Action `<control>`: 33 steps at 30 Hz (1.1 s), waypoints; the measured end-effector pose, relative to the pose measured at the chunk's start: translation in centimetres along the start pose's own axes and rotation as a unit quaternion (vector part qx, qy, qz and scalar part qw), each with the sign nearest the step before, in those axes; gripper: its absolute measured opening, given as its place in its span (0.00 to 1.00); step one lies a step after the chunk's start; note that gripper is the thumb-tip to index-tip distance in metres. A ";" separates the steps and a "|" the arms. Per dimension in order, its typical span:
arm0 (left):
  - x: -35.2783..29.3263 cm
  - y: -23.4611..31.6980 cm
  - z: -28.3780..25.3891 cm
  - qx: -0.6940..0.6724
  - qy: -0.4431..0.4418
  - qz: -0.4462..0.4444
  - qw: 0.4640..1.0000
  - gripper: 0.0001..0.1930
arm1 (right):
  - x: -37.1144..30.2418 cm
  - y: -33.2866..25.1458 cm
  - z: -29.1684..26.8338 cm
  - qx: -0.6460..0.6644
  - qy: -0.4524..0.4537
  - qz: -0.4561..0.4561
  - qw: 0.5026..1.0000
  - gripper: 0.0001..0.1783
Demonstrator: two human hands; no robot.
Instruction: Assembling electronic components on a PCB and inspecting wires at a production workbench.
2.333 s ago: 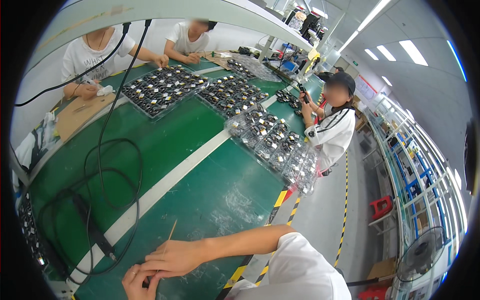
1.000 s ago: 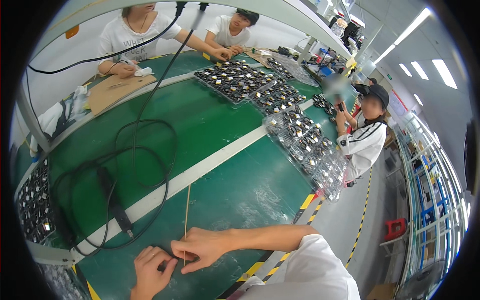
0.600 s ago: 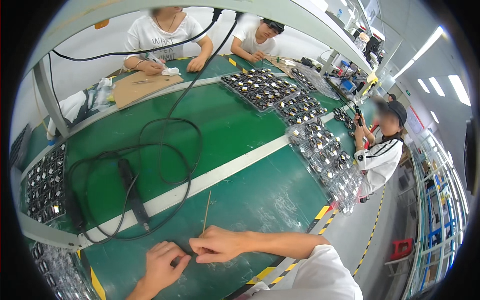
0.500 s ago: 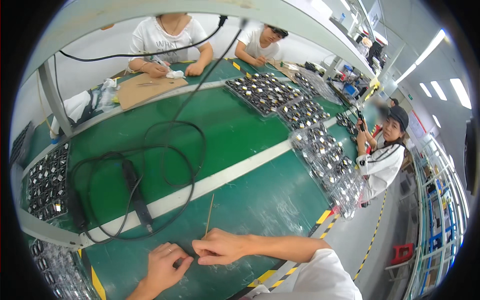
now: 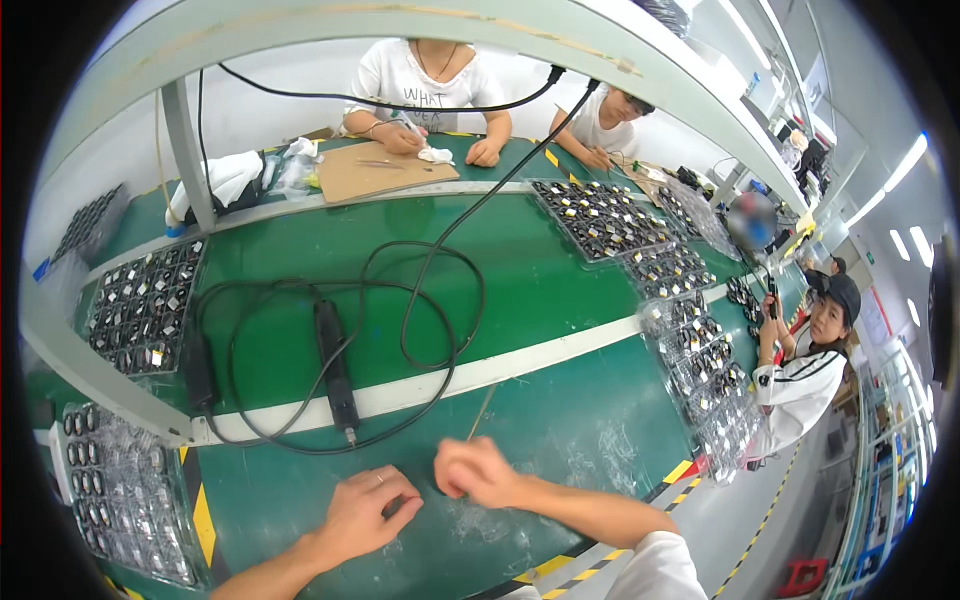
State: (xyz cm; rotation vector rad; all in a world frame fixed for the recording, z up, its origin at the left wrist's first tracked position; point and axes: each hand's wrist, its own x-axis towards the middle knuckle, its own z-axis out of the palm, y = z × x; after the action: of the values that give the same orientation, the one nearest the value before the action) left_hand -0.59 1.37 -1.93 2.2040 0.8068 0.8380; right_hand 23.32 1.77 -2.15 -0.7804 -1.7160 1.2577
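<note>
My right hand (image 5: 478,472) is closed above the green bench, smeared a little by motion. A thin tan stick (image 5: 482,412) rises from its fingers and points away from me. Just left of it, my left hand (image 5: 370,512) rests low over the bench top with its fingers curled and the thumb near the forefinger. Whatever may lie inside that curl is hidden. A gap separates the two hands.
Beyond my hands lies a black handheld tool (image 5: 335,365) with a looped black cable (image 5: 480,290). Trays of small black parts stand at left (image 5: 150,305) and right (image 5: 700,365). A grey frame post (image 5: 100,370) stands left. Co-workers sit across the bench; another person is at right.
The view has swung so the bench and trays sit further right in the picture. My right hand has lifted and turned slightly, the stick still with it. The left hand keeps its curl.
</note>
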 end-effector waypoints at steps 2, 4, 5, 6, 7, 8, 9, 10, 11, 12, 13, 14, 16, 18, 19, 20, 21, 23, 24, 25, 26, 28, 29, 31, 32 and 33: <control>0.1 1.4 -0.7 -0.027 0.000 -0.110 0.994 0.13 | 0.4 0.5 0.7 -0.087 -0.048 -0.052 0.994 0.18; -0.3 1.0 -0.6 -0.048 0.009 -0.120 0.992 0.17 | 0.7 0.5 1.2 -0.198 -0.094 -0.137 0.966 0.16; -0.5 0.7 -0.7 -0.065 0.019 -0.124 0.990 0.21 | 0.8 0.7 1.3 -0.194 -0.096 -0.138 0.966 0.16; -0.7 0.3 -0.6 -0.063 0.020 -0.127 0.990 0.21 | 0.7 0.9 1.4 -0.214 -0.107 -0.138 0.961 0.15; -0.9 -0.3 -0.5 -0.045 -0.003 -0.108 0.993 0.22 | 0.7 1.1 1.4 -0.232 -0.118 -0.137 0.956 0.14; -1.0 -0.6 -0.5 -0.027 -0.025 -0.088 0.995 0.22 | 0.7 1.3 1.5 -0.229 -0.120 -0.138 0.956 0.14; -1.0 -0.6 -0.5 -0.026 -0.026 -0.091 0.995 0.22 | 0.8 1.6 1.6 -0.233 -0.122 -0.134 0.955 0.14; -0.8 -0.4 -0.5 -0.023 -0.018 -0.077 0.997 0.22 | 0.8 1.7 1.5 -0.240 -0.123 -0.130 0.954 0.13; -0.6 -0.4 -0.5 -0.020 -0.011 -0.062 0.998 0.23 | 0.7 1.8 1.4 -0.239 -0.122 -0.130 0.954 0.13; -0.6 -0.4 -0.3 -0.020 -0.012 -0.062 0.998 0.23 | 0.6 1.8 1.3 -0.237 -0.126 -0.121 0.956 0.13; -0.7 -0.1 -0.2 -0.033 0.000 -0.078 0.996 0.20 | 0.5 1.7 1.3 -0.233 -0.130 -0.115 0.957 0.12; -0.8 0.1 -0.3 -0.047 0.012 -0.094 0.994 0.18 | 0.6 1.5 1.3 -0.232 -0.130 -0.118 0.957 0.12; -0.7 -0.5 -0.4 -0.024 -0.005 -0.062 0.998 0.14 | 0.8 1.1 1.1 -0.241 -0.141 -0.122 0.952 0.12; -0.5 -0.6 -0.5 -0.003 -0.021 -0.030 0.999 0.12 | 0.9 1.0 1.1 -0.233 -0.137 -0.125 0.955 0.12; -0.4 -0.5 -0.5 0.024 -0.022 -0.014 0.999 0.12 | 1.0 1.0 1.1 -0.225 -0.132 -0.127 0.957 0.11; -0.2 -0.4 -0.5 0.053 -0.023 0.002 0.998 0.14 | 0.9 1.2 1.1 -0.226 -0.133 -0.128 0.957 0.11; -0.3 -0.5 -0.4 0.053 -0.022 0.002 0.998 0.14 | 0.8 1.5 1.1 -0.230 -0.135 -0.121 0.956 0.11; -0.5 -0.5 -0.3 0.059 -0.019 0.009 0.998 0.14 | 0.8 1.6 1.2 -0.234 -0.140 -0.117 0.955 0.10; -0.4 -0.5 -0.3 0.060 -0.017 0.009 0.998 0.14 | 0.9 1.5 1.3 -0.224 -0.131 -0.111 0.959 0.10; -0.5 -0.5 -0.3 0.053 -0.013 0.005 0.998 0.13 | 0.8 1.4 1.4 -0.213 -0.122 -0.105 0.964 0.09; -0.5 -0.4 -0.3 0.046 -0.008 0.001 0.999 0.12 | 0.8 1.3 1.5 -0.214 -0.124 -0.105 0.963 0.09; -0.6 -0.3 -0.3 0.045 -0.004 -0.001 0.999 0.12 | 0.7 1.2 1.5 -0.231 -0.129 -0.103 0.959 0.10; -0.6 -0.3 -0.3 0.043 -0.001 -0.003 0.999 0.12 | 0.8 1.3 1.5 -0.232 -0.131 -0.105 0.958 0.10; -0.5 -0.2 -0.3 0.037 0.003 -0.003 0.999 0.12 | 0.7 1.3 1.6 -0.257 -0.135 -0.109 0.951 0.09; -0.6 -0.2 -0.3 0.029 0.004 -0.003 1.000 0.12 | 0.7 1.1 1.6 -0.256 -0.136 -0.108 0.951 0.09; -0.6 -0.2 -0.3 0.028 0.005 -0.005 1.000 0.12 | 0.8 0.8 1.6 -0.256 -0.137 -0.105 0.951 0.09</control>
State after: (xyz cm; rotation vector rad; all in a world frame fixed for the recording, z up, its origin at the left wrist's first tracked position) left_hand -1.27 1.14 -2.05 2.2445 0.8550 0.8308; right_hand 21.54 2.02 -2.90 -0.7076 -2.3346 0.8047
